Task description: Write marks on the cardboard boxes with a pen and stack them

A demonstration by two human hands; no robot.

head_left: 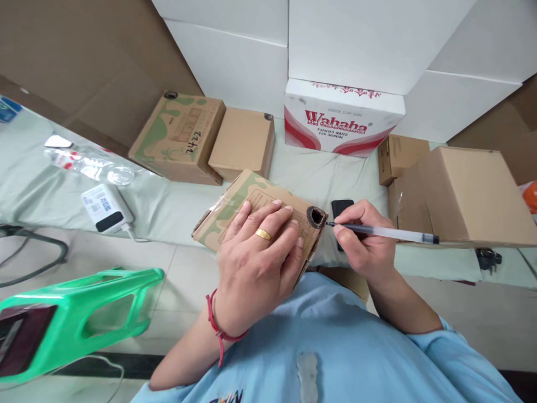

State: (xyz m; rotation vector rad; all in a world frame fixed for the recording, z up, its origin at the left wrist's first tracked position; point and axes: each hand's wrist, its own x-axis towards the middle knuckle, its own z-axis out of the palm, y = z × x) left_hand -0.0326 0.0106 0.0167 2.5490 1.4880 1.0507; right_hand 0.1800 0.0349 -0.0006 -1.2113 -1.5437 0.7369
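Note:
A small brown cardboard box with a green print point(218, 219) lies tilted at the table's front edge, close to my body. My left hand point(258, 257) rests on its top face, fingers stretched out flat, a gold ring on one of them. At the box's right corner is a hole ringed in black point(316, 216). Between thumb and fingers, my right hand point(369, 240) pinches a pen with a clear barrel and dark end point(403, 233). The pen's tip touches or nearly touches the corner beside that hole. Partly behind my right hand lies a black phone point(342, 208).
Two cardboard boxes point(178, 137) stand back left, and a white Wahaha carton point(344, 120) is at the back. More brown boxes point(474, 196) are on the right. Plastic bottles point(96, 165) and a white device with a cable point(107, 207) lie left. A green stool point(79, 313) stands lower left.

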